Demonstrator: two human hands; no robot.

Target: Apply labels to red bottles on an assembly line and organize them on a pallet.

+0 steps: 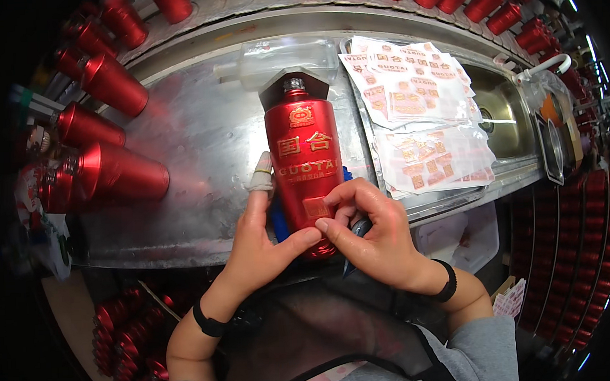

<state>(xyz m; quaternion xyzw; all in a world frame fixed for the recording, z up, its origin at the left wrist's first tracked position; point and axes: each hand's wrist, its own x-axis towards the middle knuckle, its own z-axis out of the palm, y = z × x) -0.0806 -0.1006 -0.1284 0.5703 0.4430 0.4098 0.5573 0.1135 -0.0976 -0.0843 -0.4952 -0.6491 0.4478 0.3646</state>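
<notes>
A shiny red bottle (302,136) with gold lettering lies in front of me, its silvery threaded neck pointing away. The neck end rests against a dark angular support (314,86). My left hand (256,247) is closed round the bottle's left side, thumb at the lower front, one fingertip wrapped in white. On the lower front sits a small gold square decal (315,208). My right hand (382,238) touches its right edge with a fingertip, the thumb just below. Curled in that hand is a dark, flat, pointed piece (357,243); its exact kind is unclear. Something blue shows behind the bottle.
Right of the bottle, a tray (375,167) carries white decal sheets (416,83). Beyond it is a metal sink (499,110). A clear plastic container (285,58) lies behind the bottle. Several red bottles (113,83) stand at the left and along the back conveyor (242,9).
</notes>
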